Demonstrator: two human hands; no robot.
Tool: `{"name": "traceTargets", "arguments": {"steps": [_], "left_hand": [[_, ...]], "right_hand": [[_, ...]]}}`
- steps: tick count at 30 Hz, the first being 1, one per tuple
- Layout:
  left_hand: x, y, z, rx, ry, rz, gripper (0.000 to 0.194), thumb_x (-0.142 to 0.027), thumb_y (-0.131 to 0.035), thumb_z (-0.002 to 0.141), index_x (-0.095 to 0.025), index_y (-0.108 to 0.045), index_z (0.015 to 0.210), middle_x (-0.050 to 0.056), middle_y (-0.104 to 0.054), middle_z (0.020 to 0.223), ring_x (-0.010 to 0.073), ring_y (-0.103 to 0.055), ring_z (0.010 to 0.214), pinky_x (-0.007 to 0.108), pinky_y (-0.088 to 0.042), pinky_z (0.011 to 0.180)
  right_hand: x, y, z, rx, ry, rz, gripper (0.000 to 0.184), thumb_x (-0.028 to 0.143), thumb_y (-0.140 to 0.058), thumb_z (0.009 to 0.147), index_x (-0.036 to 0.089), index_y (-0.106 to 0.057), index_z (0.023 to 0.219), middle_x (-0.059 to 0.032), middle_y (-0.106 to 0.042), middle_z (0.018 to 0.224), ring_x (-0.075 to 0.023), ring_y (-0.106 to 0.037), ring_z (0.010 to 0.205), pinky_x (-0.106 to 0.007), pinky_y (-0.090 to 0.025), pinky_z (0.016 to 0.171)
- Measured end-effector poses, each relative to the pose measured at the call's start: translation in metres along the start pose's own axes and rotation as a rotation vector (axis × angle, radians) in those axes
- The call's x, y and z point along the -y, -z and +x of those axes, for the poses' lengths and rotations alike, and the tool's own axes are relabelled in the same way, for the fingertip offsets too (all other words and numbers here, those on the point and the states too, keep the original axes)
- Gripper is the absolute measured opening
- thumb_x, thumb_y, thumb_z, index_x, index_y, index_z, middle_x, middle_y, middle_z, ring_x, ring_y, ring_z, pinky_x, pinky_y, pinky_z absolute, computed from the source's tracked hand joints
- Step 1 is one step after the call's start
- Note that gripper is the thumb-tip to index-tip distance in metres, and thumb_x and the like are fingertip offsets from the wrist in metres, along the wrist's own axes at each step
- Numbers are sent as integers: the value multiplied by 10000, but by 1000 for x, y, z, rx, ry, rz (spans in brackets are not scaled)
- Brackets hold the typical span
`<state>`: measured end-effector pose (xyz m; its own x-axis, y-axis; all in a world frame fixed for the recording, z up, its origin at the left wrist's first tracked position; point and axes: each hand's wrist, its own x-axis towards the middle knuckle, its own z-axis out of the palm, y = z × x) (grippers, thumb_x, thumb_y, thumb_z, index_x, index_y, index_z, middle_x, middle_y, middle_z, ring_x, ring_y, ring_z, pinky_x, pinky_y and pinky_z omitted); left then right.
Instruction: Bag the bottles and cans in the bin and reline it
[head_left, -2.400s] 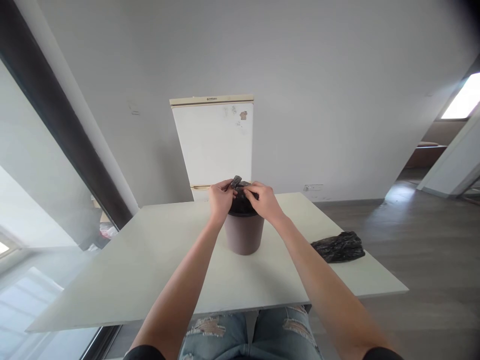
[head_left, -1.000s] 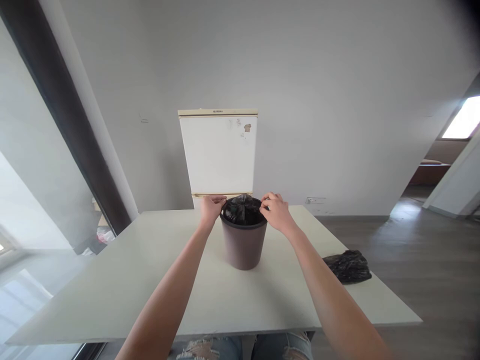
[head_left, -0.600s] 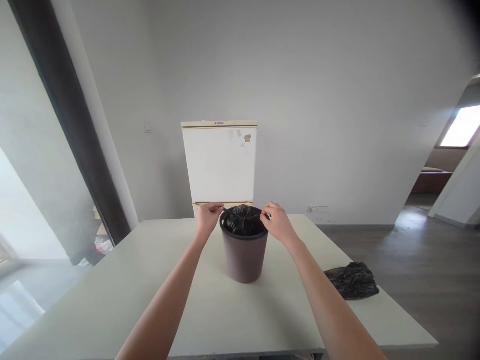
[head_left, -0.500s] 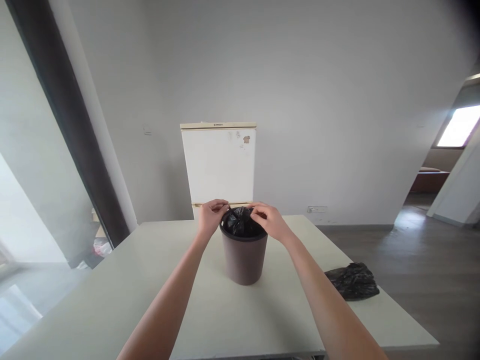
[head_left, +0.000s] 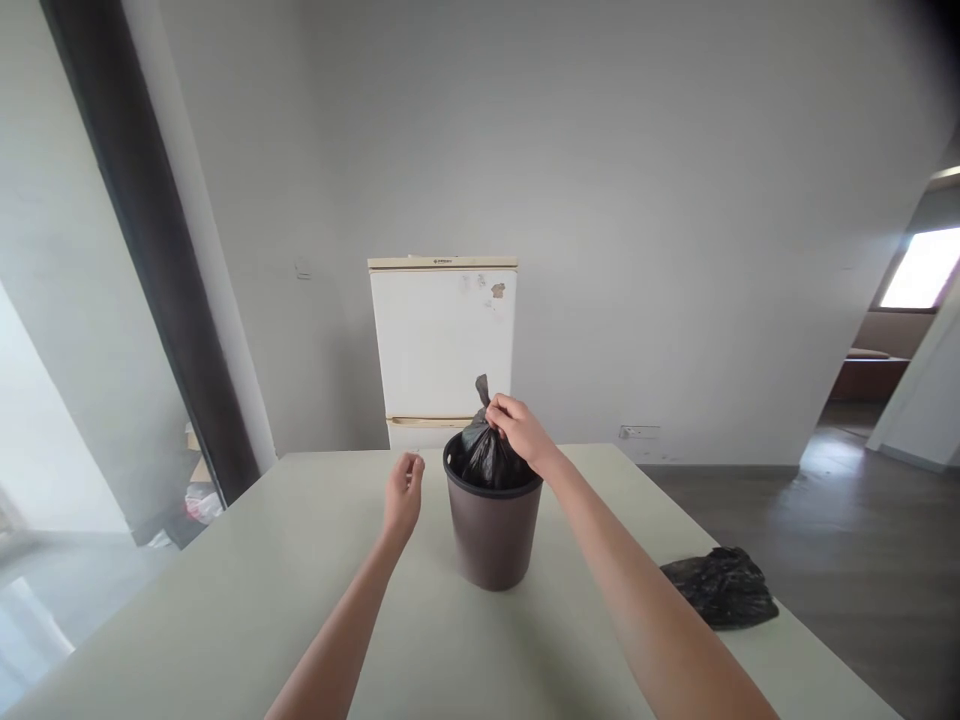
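A brown trash can [head_left: 495,540] with a dark rim stands upright on the pale table. Inside it sits a black garbage bag [head_left: 484,462], its gathered top rising above the rim. My right hand [head_left: 517,428] pinches the bag's twisted neck, and a short tail of plastic sticks up past the fingers. To the left of the can, apart from it, my left hand [head_left: 405,495] hovers over the table with fingers curled together and nothing visible in them. What the bag contains is hidden.
Another black plastic bag [head_left: 724,588] lies crumpled near the right edge of the table [head_left: 247,590]. Beyond the far edge stands a white refrigerator [head_left: 446,340] against the grey wall. A dark post [head_left: 161,250] rises at the left.
My left hand has left the bag and moved leftward off the can. My right hand has closed on the bag's neck, which now stands higher above the rim.
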<state>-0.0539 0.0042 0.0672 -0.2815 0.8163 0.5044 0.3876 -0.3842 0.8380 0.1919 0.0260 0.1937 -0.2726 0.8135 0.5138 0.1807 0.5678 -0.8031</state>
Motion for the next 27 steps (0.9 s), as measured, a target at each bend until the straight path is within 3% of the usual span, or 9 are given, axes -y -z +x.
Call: {"name": "traceTargets", "arguments": {"steps": [3,7,12,16,22,27], "left_hand": [[45,3,-17,-7,86,-22,514,-622,-555,925,-236,-364,646,-17,-366,630,165,-376,623,285,-349,592],[85,5,-37,64,217,-156,666,-700,-599,869,-234,-232,564,-44,-166,575,123,-171,555,288,-192,531],[111,9,-45,226,335,-489,714,-684,-641,820,-245,-128,590,-74,-99,577,93,-121,527,271,-164,501],[119,16,-44,340,412,-713,728,-632,-684,814,-241,-109,598,-83,-86,566,89,-121,509,265,-192,474],[124,21,-49,535,514,-895,750,-515,-761,824,-231,-106,595,-93,-52,551,80,-102,482,251,-176,454],[126,20,-52,688,494,-1053,722,-419,-740,890,-223,-103,614,-104,-17,555,65,-33,461,234,-128,438]], "right_hand": [[10,5,13,-121,109,103,281,376,-532,982,240,-454,749,8,-503,773,-163,-439,702,-300,-375,687],[33,17,33,-288,260,267,306,412,-568,994,247,-446,767,3,-471,784,-162,-407,692,-296,-385,668],[70,48,54,-504,512,564,410,515,-696,940,248,-423,789,31,-472,776,-134,-426,662,-264,-437,637],[90,100,56,-686,651,668,421,464,-705,971,251,-392,787,61,-463,740,-109,-427,601,-255,-463,629],[96,182,11,-844,696,666,316,269,-527,1089,261,-377,811,53,-447,755,-110,-414,628,-273,-496,703],[84,197,-60,-890,669,654,304,220,-421,1098,239,-401,796,36,-443,783,-99,-435,616,-259,-494,663]]}}
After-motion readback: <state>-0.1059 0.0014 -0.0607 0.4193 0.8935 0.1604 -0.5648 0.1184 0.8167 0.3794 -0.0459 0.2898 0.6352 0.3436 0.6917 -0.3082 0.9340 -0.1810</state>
